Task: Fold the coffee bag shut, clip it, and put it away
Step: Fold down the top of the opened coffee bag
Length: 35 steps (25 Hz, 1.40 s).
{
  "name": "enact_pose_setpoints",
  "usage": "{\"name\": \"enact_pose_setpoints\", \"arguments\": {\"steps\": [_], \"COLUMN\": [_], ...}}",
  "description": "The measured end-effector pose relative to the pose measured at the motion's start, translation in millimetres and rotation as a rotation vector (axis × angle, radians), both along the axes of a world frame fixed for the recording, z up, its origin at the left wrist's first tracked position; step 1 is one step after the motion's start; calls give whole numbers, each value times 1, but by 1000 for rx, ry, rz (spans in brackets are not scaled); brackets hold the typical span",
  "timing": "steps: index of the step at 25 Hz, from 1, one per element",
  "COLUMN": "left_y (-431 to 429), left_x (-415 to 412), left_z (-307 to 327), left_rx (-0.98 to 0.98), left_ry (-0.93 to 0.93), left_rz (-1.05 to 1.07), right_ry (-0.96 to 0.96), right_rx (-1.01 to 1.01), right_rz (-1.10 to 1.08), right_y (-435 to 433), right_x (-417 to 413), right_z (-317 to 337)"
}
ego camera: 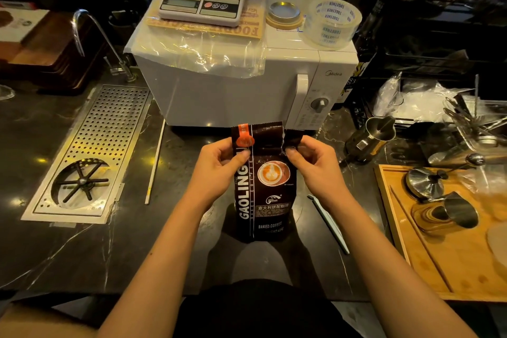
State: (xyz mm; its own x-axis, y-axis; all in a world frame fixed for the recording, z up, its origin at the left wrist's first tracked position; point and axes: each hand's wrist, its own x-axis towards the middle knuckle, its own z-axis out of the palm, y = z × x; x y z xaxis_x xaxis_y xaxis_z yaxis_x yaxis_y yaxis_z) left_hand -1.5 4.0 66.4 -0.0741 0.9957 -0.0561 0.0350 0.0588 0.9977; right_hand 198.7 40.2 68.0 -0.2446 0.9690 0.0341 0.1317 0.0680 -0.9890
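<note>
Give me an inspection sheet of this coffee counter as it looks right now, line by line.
Surface: dark marble counter, perforated steel drip tray set in at left.
Job's things: coffee bag upright, top open and not yet folded; pale bag clip lies loose to its right.
Clutter: white stick, steel milk pitcher, wooden tray holding a tamper.
Grippers: left hand and right hand each pinch a top corner of the bag.
Cables: nothing seen.
Surroundings: white microwave behind the bag, carrying a kitchen scale and a tape roll; faucet at left.
</note>
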Motion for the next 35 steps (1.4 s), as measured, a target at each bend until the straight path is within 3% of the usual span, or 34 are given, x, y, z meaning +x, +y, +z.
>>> {"name": "enact_pose_setpoints", "arguments": {"steps": [6, 22, 27, 31, 35], "left_y": [-3, 2, -1, 1, 2], "left_x": [-2, -13, -7, -8, -10], "left_z": [-3, 2, 1, -1, 1], "left_rx": [56, -23, 6, 29, 26], "left_ry": [10, 65, 190, 153, 231], "left_rz": [-10, -115, -74, -75, -76], "right_ry": [76, 36, 1, -29, -80], "right_rx": [-10, -5, 3, 43, 64], "right_rz": [-33, -62, -37, -36, -49], "right_y": [-4, -5, -10, -13, -13], "right_x": [-2, 2, 5, 4, 1], "right_z": [-3, -13, -8, -5, -7]}}
